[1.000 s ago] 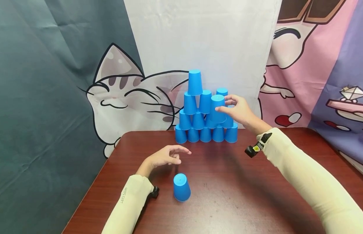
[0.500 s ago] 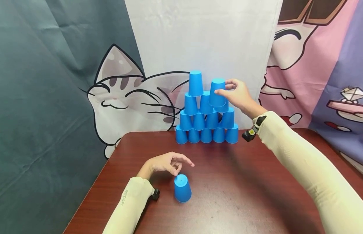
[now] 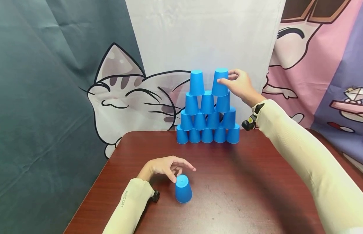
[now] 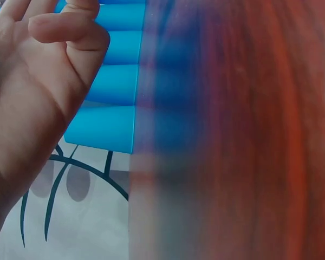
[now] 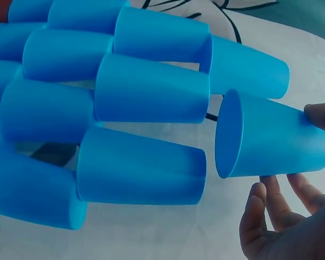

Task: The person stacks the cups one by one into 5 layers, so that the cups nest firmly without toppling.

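My right hand [image 3: 242, 85] pinches an upside-down blue plastic cup [image 3: 219, 86] between thumb and fingers, level with the top cup [image 3: 196, 84] of a stepped cup stack. In the right wrist view, a narrow gap shows between the held cup's [image 5: 279, 135] mouth and the bases of the cups [image 5: 151, 89] under it. My left hand [image 3: 163, 166] hovers loosely bent over the table, its thumb tip right at the top edge of a lone upturned blue cup [image 3: 183, 192]. Its palm [image 4: 32, 81] shows in the left wrist view, where that cup is out of sight.
The stack's bottom row of several cups [image 3: 207, 136] stands along the far edge of a dark red-brown table [image 3: 228, 182]. Close behind hangs a cloth backdrop [image 3: 237, 39] with cartoon cats. A dark curtain [image 3: 52, 130] covers the left side.
My right hand has raised the held cup from in front of the stack to just over its third row. My left hand has come slightly nearer, its thumb reaching the lone cup.
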Demonstrator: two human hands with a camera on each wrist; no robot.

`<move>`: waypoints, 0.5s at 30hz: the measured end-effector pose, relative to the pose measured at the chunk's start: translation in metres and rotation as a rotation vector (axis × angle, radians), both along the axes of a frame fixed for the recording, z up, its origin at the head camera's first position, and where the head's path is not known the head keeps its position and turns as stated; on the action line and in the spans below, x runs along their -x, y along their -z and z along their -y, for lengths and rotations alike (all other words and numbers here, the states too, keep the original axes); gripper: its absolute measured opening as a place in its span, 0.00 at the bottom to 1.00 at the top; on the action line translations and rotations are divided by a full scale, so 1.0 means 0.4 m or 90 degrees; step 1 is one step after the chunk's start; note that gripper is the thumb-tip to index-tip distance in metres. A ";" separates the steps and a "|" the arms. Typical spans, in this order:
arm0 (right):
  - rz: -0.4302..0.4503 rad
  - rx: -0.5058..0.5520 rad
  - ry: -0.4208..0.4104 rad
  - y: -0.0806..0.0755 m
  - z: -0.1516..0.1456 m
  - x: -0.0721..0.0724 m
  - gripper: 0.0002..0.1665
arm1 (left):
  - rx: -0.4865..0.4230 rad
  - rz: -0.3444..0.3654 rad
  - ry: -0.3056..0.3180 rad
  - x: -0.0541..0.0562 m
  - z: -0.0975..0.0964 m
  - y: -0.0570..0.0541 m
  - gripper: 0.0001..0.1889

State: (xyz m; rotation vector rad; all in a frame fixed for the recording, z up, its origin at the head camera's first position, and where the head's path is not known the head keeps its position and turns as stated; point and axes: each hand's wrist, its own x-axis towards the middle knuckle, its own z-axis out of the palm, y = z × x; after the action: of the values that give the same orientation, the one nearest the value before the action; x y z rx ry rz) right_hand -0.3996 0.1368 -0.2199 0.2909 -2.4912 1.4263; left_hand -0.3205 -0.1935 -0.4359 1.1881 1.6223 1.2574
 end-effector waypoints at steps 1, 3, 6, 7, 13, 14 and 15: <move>0.004 -0.001 0.003 -0.001 0.001 0.005 0.47 | -0.001 0.001 0.001 0.000 0.000 -0.002 0.47; 0.005 0.000 0.004 -0.005 0.003 0.013 0.47 | 0.000 0.003 0.004 -0.002 -0.002 -0.004 0.47; 0.002 -0.004 0.009 -0.006 0.007 0.027 0.47 | 0.014 0.013 0.018 -0.005 -0.005 -0.007 0.48; 0.002 -0.007 0.011 -0.006 0.008 0.031 0.47 | 0.022 0.015 0.027 -0.006 -0.006 -0.007 0.49; 0.004 -0.016 0.013 -0.001 0.013 0.055 0.48 | 0.072 0.019 0.066 -0.008 -0.008 -0.003 0.50; 0.004 -0.016 0.012 0.000 0.014 0.057 0.47 | 0.077 0.018 0.066 -0.008 -0.008 -0.003 0.50; 0.005 -0.017 0.011 0.001 0.015 0.059 0.47 | 0.081 0.018 0.065 -0.008 -0.008 -0.003 0.50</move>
State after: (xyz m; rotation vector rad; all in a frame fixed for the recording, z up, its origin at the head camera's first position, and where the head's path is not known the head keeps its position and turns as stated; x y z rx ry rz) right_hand -0.4231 0.1306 -0.2203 0.2697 -2.5146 1.3901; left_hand -0.3173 -0.1905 -0.4346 1.1539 1.5776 1.0854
